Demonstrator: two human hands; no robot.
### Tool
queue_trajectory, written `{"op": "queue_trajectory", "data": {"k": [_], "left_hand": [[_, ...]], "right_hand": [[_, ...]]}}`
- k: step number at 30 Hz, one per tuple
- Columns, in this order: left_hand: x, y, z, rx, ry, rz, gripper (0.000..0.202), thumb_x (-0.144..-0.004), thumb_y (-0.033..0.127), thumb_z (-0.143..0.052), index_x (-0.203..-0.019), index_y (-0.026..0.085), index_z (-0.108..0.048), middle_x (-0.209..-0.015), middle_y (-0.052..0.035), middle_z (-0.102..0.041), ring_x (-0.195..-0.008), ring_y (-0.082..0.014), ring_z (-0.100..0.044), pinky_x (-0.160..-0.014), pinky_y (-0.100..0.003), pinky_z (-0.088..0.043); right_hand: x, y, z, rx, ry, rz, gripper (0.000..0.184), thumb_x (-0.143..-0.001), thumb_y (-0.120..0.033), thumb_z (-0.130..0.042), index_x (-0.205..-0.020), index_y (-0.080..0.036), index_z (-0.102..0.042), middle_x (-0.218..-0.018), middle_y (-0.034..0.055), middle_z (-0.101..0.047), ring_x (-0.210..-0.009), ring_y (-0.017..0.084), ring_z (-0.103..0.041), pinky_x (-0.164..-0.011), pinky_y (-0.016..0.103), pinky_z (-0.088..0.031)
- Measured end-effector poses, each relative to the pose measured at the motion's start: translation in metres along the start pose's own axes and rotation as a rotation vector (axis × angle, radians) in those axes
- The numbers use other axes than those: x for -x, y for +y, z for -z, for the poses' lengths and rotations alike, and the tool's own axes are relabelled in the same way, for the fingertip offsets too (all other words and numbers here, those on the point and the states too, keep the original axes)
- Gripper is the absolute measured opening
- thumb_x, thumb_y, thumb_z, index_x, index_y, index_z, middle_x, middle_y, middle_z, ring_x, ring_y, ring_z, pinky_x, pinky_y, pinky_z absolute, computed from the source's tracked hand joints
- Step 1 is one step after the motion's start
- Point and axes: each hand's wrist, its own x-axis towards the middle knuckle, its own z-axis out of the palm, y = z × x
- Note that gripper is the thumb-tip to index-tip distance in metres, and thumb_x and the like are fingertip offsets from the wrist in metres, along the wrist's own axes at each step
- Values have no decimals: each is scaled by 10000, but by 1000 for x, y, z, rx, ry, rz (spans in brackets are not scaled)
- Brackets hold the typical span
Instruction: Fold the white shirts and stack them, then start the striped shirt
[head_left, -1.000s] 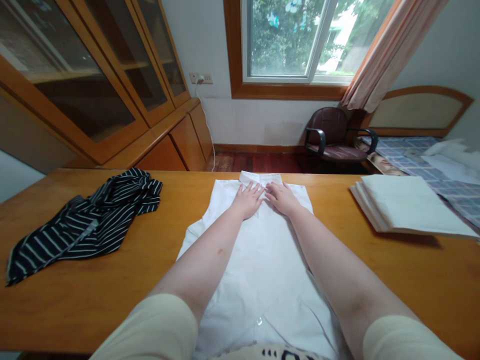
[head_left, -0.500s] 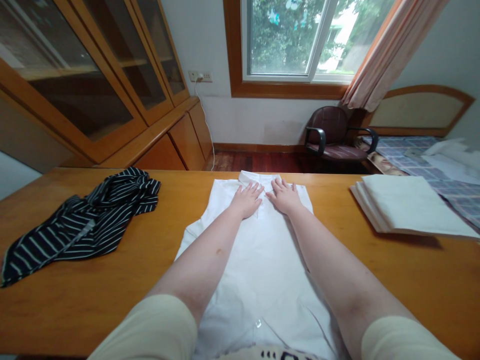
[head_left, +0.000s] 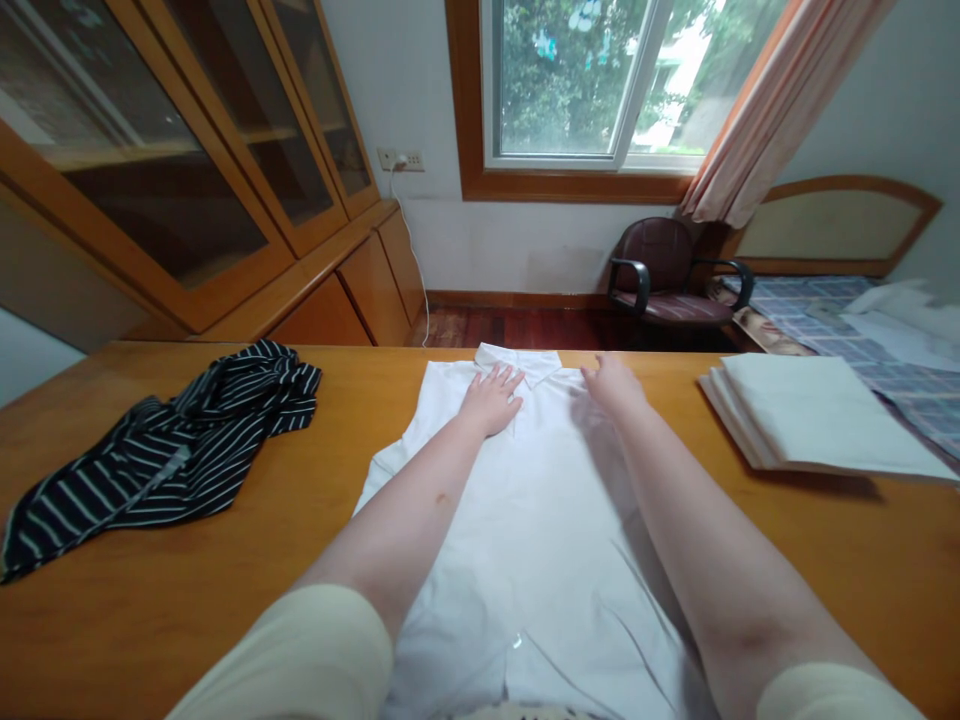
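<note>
A white collared shirt (head_left: 540, 520) lies spread front up on the wooden table, its collar at the far edge. My left hand (head_left: 491, 400) rests flat on the shirt just below the collar, fingers spread. Over the shirt's right shoulder is my right hand (head_left: 616, 388), turned partly on its side, thumb and a finger apart and some fingers hidden behind the hand. A shadow falls on the cloth beside it. I see nothing held in either hand. The shirt's lower end runs out of view toward my body.
On the wooden table (head_left: 300, 600), a black-and-white striped garment (head_left: 202, 430) lies crumpled at left. A stack of folded white sheets or boards (head_left: 817, 410) sits at right. Beyond stand a glass-door cabinet (head_left: 300, 250), an armchair (head_left: 664, 265) and a bed (head_left: 795, 305).
My right hand has left the spot below the collar and moved right to the shirt's shoulder. My left hand has stayed where it was.
</note>
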Motion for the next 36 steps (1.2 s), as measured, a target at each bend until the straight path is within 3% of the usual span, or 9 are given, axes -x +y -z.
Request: {"op": "queue_trajectory", "data": {"k": [5,10,13,15,20,24,29,34,36], "left_hand": [[-13,-6,1,1,37,25,586,-913,422,-341,-1476,269,-286,-1554,-46,-257,-1433,-249,-182,-1135,-512,-133],[-21,-9,8,151,126,74,564,-870,375,-450,-1412,225,-416,-1510,-79,-354,-1399,-237,-277,-1143,-442,-178],[-8,-27,26,314,350,248,476,-876,334,-437,-1319,180,-524,-1383,-108,-512,-1281,-216,-451,-1069,-327,-327],[12,-50,41,323,436,455,408,-877,342,-420,-1210,194,-604,-1237,-114,-619,-1165,-246,-548,-985,-348,-406],[78,-110,65,448,277,745,248,-773,328,-543,-939,201,-676,-1076,-111,-688,-1020,-271,-626,-835,-342,-476],[112,-117,67,909,90,853,335,-693,398,-610,-951,187,-639,-1008,-84,-698,-834,-213,-670,-645,-282,-506],[115,-106,69,935,49,732,312,-587,424,-666,-789,186,-671,-830,-40,-718,-789,-209,-660,-631,-253,-491],[109,-108,72,881,-163,664,300,-496,450,-744,-657,203,-685,-697,-40,-712,-668,-241,-652,-544,-280,-462],[106,-109,71,910,-173,654,329,-494,465,-747,-675,198,-684,-690,-41,-709,-643,-233,-646,-541,-282,-457]], "right_hand": [[-1,37,13,-48,-122,-82,374,-915,-325,-391,-1016,-115,-683,-1091,203,-665,-1066,317,-594,-874,384,-428],[7,64,12,-170,-167,-202,266,-886,-302,-463,-870,-142,-675,-942,168,-703,-925,257,-649,-733,302,-475],[11,70,15,-266,-275,-267,261,-899,-320,-462,-857,-145,-650,-794,124,-712,-669,188,-658,-560,257,-475],[13,72,20,-333,-376,-306,261,-893,-335,-486,-819,-136,-638,-750,113,-707,-569,160,-632,-504,245,-466],[16,78,30,-533,-621,-316,279,-795,-399,-631,-729,-128,-639,-676,75,-669,-520,119,-574,-469,216,-437],[20,86,28,-548,-616,-213,361,-676,-502,-716,-630,-157,-622,-593,27,-602,-484,104,-500,-442,226,-380],[29,90,29,-545,-673,-100,373,-593,-550,-743,-592,-196,-623,-515,17,-576,-483,146,-513,-446,260,-373],[34,91,31,-623,-725,-82,326,-591,-499,-750,-666,-198,-650,-586,3,-609,-502,135,-525,-452,243,-367],[33,91,29,-660,-703,-90,315,-608,-484,-739,-685,-193,-647,-604,-3,-612,-502,123,-517,-455,233,-361]]}}
